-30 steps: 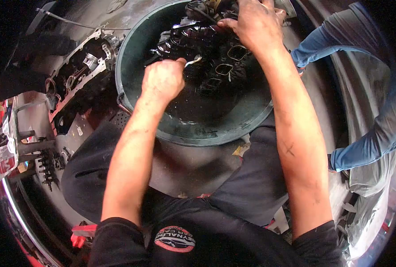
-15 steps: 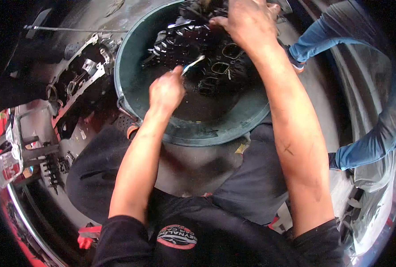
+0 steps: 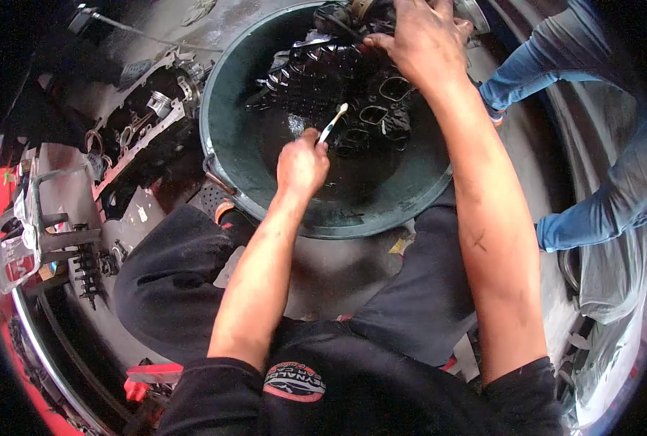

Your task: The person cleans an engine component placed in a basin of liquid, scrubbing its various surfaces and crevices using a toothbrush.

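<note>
My left hand (image 3: 301, 167) is closed round the handle of a toothbrush (image 3: 333, 123), its pale head pointing up and right over a large dark green tub (image 3: 218, 134). In the tub, dark liquid surrounds a black, wet metal engine part (image 3: 316, 76) with ribs and several oval openings. At the tub's far right side, my right hand (image 3: 429, 47) grips the upper end of that part, thumb stretched left; its fingertips are partly out of view. The toothbrush head is apart from my right hand.
An engine block (image 3: 138, 138) with a piston showing lies left of the tub. A metal bracket (image 3: 29, 232) and a camshaft-like part (image 3: 86, 272) sit farther left. Another person's jeans-clad leg (image 3: 538, 58) is at the right, near plastic sheeting (image 3: 614, 276).
My left hand and the toothbrush have moved right and slightly down. My right hand stays at the far side of the tub, while the whole view has shifted a little.
</note>
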Demonstrator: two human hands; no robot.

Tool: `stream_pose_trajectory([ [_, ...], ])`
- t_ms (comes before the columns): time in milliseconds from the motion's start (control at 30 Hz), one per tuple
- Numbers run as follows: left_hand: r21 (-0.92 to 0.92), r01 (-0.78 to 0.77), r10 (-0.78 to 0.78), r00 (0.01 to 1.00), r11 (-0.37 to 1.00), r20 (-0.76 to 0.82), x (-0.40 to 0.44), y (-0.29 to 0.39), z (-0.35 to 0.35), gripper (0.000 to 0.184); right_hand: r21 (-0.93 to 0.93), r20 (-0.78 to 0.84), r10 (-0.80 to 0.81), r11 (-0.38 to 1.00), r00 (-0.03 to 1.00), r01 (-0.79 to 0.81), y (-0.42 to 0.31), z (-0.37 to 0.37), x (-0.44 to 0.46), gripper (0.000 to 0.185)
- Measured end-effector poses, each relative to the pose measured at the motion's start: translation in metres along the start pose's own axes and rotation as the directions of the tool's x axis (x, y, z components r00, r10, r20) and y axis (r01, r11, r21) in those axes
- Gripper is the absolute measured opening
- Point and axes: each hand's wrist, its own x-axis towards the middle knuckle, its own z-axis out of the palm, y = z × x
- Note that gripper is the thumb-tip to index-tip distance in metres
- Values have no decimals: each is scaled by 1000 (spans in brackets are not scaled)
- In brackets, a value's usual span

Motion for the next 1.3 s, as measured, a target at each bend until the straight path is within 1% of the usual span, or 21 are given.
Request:
stream_pose_trajectory([
  [100,68,-22,21,999,997,26,-5,6,-5,26,27,13,-14,1000,1000,13,5,12,0,63],
  [167,209,-154,162,987,966,-21,20,-4,6,24,40,30,-18,999,999,17,5,8,1,64],
  [200,275,-168,169,985,947,22,31,1,8,24,17,-50,-43,999,998,44,1,11,2,65],
  [333,406,-277,251,961,871,118,49,14,-9,28,-1,-68,-46,999,997,46,0,9,-1,61],
  [367,447,-291,268,956,846,115,45,13,-18,31,-7,-27,-32,999,999,32,5,14,-2,60],
  [433,466,-241,208,970,851,122,27,10,-35,29,-25,57,2,1000,998,-1,0,4,1,58],
  [467,442,-229,207,973,867,98,24,-1,-30,25,2,43,5,1000,999,-5,-7,-6,-2,55],
  [567,384,-235,231,971,893,57,42,-12,-9,24,-67,45,-11,998,999,14,1,18,3,54],
  [600,319,-284,279,958,904,62,55,-22,3,24,-19,51,-5,1000,999,6,-9,1,-1,56],
  [700,242,-326,318,945,914,73,59,-35,1,25,-18,26,15,1000,1000,-14,0,14,1,60],
  [733,271,-321,302,947,908,110,50,-30,-12,26,-12,72,40,999,997,-39,-1,8,2,65],
  [833,172,-192,192,981,966,14,4,-20,-20,29,53,169,86,994,982,-96,-9,-12,6,69],
  [867,116,-172,179,983,978,-51,-8,-8,-16,28,-13,117,48,999,992,-47,-4,0,4,66],
  [900,121,-181,187,982,976,-40,-11,-2,-8,28,-79,62,0,997,998,5,6,21,3,63],
  [933,187,-155,144,987,970,68,-6,13,-9,29,-147,4,-56,988,998,56,8,28,6,61],
  [967,252,-133,90,981,959,173,4,28,-12,29,-141,35,-40,989,999,44,10,30,6,61],
  [1033,238,-57,17,986,970,166,32,31,4,29,-129,102,2,992,995,12,6,23,4,61],
  [1133,235,-77,12,965,969,263,43,59,-5,27,-122,88,-14,992,996,25,7,22,2,62],
  [1167,246,-134,61,957,960,284,27,69,-18,28,-112,88,-17,993,996,27,7,22,2,62],
  [1267,230,-34,6,992,973,125,14,58,3,28,-132,10,-64,989,998,65,5,24,0,63],
  [1300,208,-50,21,990,977,138,26,54,11,28,-127,29,-58,990,998,61,5,25,0,63],
])
